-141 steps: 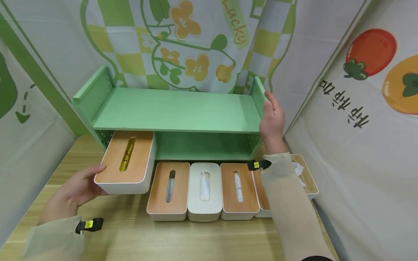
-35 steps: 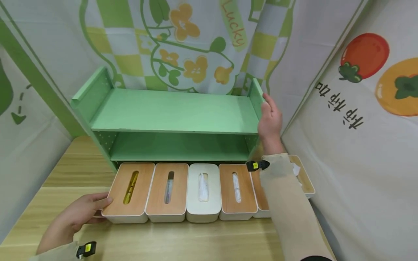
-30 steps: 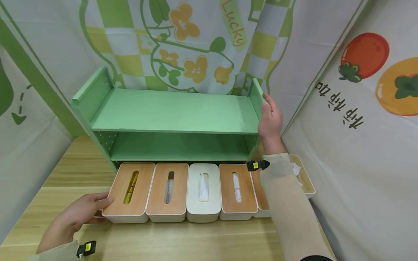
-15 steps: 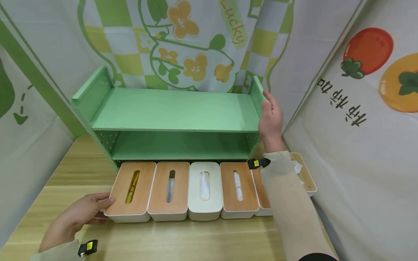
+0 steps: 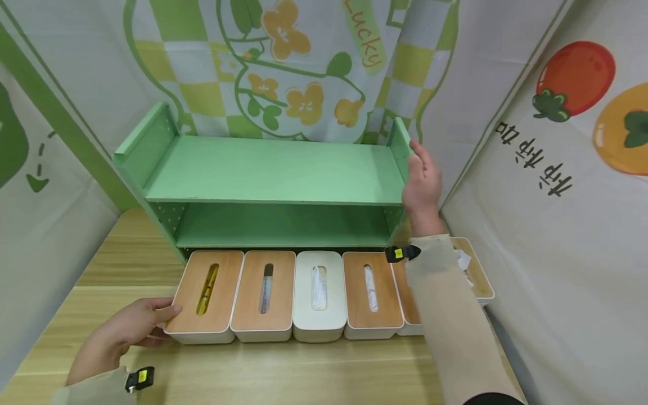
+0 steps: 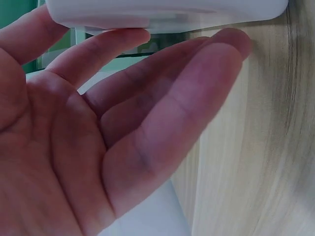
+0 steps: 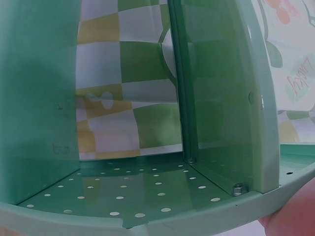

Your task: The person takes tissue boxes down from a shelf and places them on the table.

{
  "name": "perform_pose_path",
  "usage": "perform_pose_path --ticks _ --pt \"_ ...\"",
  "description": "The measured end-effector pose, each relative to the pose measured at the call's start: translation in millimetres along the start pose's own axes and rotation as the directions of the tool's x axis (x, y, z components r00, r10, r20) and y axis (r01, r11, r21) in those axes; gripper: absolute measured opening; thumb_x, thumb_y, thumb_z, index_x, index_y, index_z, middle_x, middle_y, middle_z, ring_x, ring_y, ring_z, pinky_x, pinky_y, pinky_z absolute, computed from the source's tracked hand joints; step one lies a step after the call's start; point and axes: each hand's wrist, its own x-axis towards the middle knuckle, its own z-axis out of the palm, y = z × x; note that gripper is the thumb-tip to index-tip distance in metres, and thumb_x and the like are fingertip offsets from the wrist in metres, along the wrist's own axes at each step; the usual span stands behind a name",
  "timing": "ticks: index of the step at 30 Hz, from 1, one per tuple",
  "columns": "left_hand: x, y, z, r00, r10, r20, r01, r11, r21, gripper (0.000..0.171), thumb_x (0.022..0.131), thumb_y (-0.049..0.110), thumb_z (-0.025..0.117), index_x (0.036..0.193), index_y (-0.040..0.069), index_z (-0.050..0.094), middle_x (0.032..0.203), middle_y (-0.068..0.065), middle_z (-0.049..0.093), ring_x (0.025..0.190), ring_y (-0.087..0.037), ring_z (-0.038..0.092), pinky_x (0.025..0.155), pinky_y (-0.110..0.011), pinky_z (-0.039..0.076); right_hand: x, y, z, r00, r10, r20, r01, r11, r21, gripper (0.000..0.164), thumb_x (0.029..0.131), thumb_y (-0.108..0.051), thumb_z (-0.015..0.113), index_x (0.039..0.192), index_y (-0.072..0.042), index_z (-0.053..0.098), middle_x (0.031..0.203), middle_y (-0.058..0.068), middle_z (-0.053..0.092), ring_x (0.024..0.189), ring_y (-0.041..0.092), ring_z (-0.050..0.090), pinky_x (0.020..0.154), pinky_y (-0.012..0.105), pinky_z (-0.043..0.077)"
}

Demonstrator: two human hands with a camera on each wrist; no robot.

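Note:
A white box with a wood-look lid stands on the table, at the left end of a row of similar boxes. Yellow shows through its slot. My left hand is at its near left corner, thumb on the lid edge and loosely extended fingers along the side. The left wrist view has the index fingertip right at the white box wall. My right hand rests against the front edge and outer face of the green shelf's right side panel; in the right wrist view, one finger shows beyond the panel.
Beside the box stand a wood-lidded box, a cream-lidded box and another wood-lidded box. My right forearm partly hides a further box. An open bin with crumpled white pieces stands far right. Cloth walls surround the table.
Earlier, my left hand held the left box raised before the shelf's lower compartment. The box has come down and toward me, onto the table beside the row. My right hand stays at the panel.

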Motion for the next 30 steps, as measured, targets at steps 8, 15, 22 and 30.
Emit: perform_pose_path --ticks 8,15,22,30 --pt "1.0 4.5 -0.4 0.999 -0.041 -0.004 0.041 0.996 0.081 0.071 0.105 0.035 0.050 0.148 -0.016 0.024 0.111 -0.021 0.068 0.093 -0.033 0.067 0.076 -0.049 0.056 0.5 -0.3 0.3 1.000 0.001 -0.006 -0.001 1.000 0.005 0.047 0.105 -0.036 0.034 0.147 -0.028 0.051 0.052 -0.005 0.026 0.039 0.010 0.019 0.037 0.027 0.020" --pt "-1.5 8.4 -0.5 0.999 -0.046 -0.012 0.047 0.992 0.117 0.074 0.104 0.039 0.053 0.147 -0.015 0.026 0.116 -0.027 0.064 0.097 -0.037 0.065 0.076 -0.050 0.054 0.1 0.4 0.2 1.000 0.025 0.011 -0.025 1.000 0.019 0.046 0.105 -0.035 0.034 0.148 -0.029 0.050 0.051 -0.006 0.026 0.038 0.009 0.019 0.036 0.027 0.021" --pt "-2.1 6.6 -2.5 0.998 -0.060 -0.013 0.061 0.990 0.126 0.073 0.103 0.040 0.053 0.146 -0.015 0.029 0.117 -0.026 0.064 0.097 -0.037 0.065 0.075 -0.049 0.054 -2.2 3.1 2.7 1.000 0.025 0.005 -0.025 0.999 0.022 0.047 0.105 -0.035 0.034 0.148 -0.026 0.049 0.052 -0.005 0.026 0.039 0.010 0.020 0.037 0.028 0.021" --pt "-3.6 8.0 -1.7 0.999 -0.037 -0.016 0.039 0.992 0.117 0.074 0.104 0.040 0.052 0.146 -0.016 0.028 0.120 -0.030 0.060 0.097 -0.037 0.065 0.075 -0.049 0.054 -0.7 2.8 3.6 1.000 0.001 -0.014 -0.001 1.000 0.024 0.047 0.105 -0.035 0.034 0.148 -0.027 0.050 0.051 -0.004 0.026 0.038 0.010 0.019 0.037 0.028 0.019"
